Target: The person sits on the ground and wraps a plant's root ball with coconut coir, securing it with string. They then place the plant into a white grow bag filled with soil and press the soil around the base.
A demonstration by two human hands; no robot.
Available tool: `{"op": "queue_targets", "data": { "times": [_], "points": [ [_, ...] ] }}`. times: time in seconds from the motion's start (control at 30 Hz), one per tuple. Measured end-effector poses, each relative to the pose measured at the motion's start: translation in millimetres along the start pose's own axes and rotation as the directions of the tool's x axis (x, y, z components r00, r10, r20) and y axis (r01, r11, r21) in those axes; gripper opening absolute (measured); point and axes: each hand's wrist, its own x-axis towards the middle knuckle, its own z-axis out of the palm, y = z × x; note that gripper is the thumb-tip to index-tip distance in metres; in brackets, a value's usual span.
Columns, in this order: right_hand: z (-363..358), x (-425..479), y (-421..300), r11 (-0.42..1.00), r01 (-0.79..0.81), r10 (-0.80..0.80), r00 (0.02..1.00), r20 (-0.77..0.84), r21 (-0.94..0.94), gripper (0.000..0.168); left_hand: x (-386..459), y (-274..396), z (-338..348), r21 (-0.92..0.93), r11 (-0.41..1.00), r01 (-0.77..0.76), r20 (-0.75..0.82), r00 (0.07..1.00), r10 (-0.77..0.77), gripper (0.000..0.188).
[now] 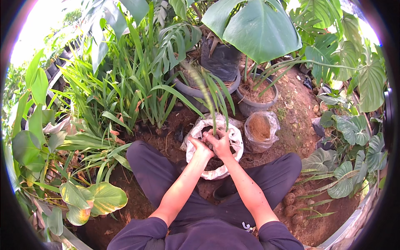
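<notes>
A white woven sack [238, 143] with a rolled rim stands between my bent legs, with dark soil [215, 164] inside. Over its mouth, my left hand [201, 148] is cupped, palm turned up, close against my right hand. The fingers of my right hand [218, 142] curl around the base of a green plant [212, 109] with long strap-like leaves. The plant's upper part is blurred and leans away from me. Its lowest part is hidden by my fingers, and whether my left hand grips anything does not show.
A clear plastic bag of brown fiber [259, 126] stands right of the sack. Behind are a round grey pot [190, 90] with a black plastic bag and a smaller pot [257, 106]. Strappy plants [125, 84] crowd the left; large monstera leaves [259, 28] overhang the pots.
</notes>
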Motion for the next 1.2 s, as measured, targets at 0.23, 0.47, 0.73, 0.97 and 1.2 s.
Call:
{"op": "queue_targets", "data": {
  "times": [0.23, 0.47, 0.73, 0.97, 1.2],
  "points": [
    [8, 9, -7, 0.983, -0.016, -0.059, 0.919, -0.391, -0.185, 0.026, -16, -15, 16, 0.126, 0.948, -0.294, 0.236, 0.937, 0.259, 0.101],
    [5, 9, -4, 0.994, 0.074, -0.072, 0.997, 0.023, -0.078, 0.026, -20, 6, 24, 0.036, 0.99, 0.135, 0.252, 0.958, -0.14, 0.099],
    [14, 2, 5, 0.98, 0.039, -0.08, 0.976, -0.203, -0.197, 0.026, -15, 13, 25, -0.099, 0.991, 0.09, -0.059, 0.994, -0.096, 0.107],
    [1, 9, -19, 0.692, 0.315, -0.418, 0.909, -0.004, -0.649, 0.033, -17, -1, 23, 0.215, 0.904, -0.37, 0.23, 0.919, 0.321, 0.061],
    [-38, 27, -2, 0.917, 0.107, -0.199, 0.958, -0.208, -0.383, 0.034, -12, 16, 8, 0.229, 0.922, -0.312, 0.25, 0.934, 0.254, 0.072]
  ]
}}
